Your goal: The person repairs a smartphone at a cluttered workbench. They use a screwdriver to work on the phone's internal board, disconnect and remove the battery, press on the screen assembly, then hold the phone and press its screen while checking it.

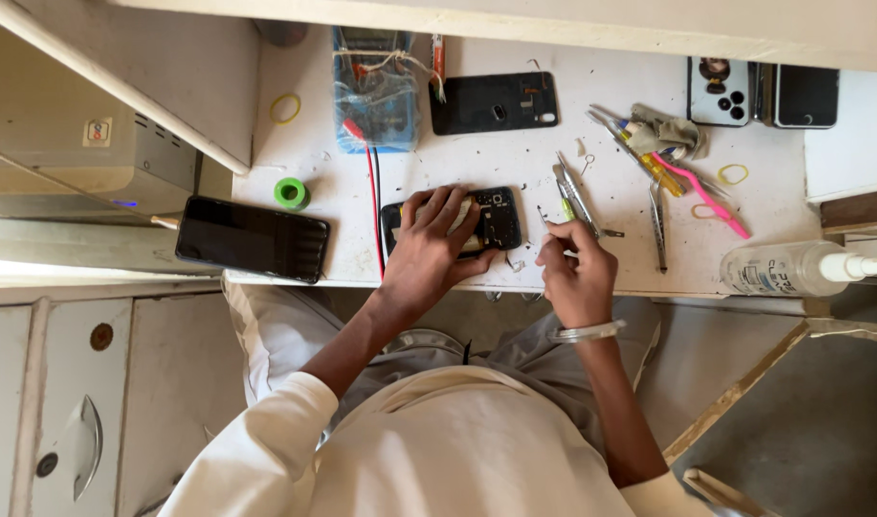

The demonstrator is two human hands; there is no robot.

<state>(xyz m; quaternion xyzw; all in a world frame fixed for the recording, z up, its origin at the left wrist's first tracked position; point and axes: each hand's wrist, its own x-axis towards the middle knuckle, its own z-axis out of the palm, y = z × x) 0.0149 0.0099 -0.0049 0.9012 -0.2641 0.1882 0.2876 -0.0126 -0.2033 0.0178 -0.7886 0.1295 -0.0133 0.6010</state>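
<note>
Your left hand (pixel 427 251) lay spread over the opened phone (pixel 496 218) at the table's (pixel 515 158) near edge, pinning it. Your right hand (pixel 574 273) pinched 1 thin tool (pixel 565 213). The phone looked light, stiff and fragile inside; its edges seemed safest to grip.

Dark phone screen (pixel 253 238), labelled clear bottle (pixel 792 268)

White counter (pixel 515 158), black opened phone (pixel 496 218), green tape roll (pixel 291 193), red and black wires (pixel 372 196), pink tweezers (pixel 706 194), yellow rubber band (pixel 285 108), blue plastic-wrapped meter (pixel 376 91).
</note>
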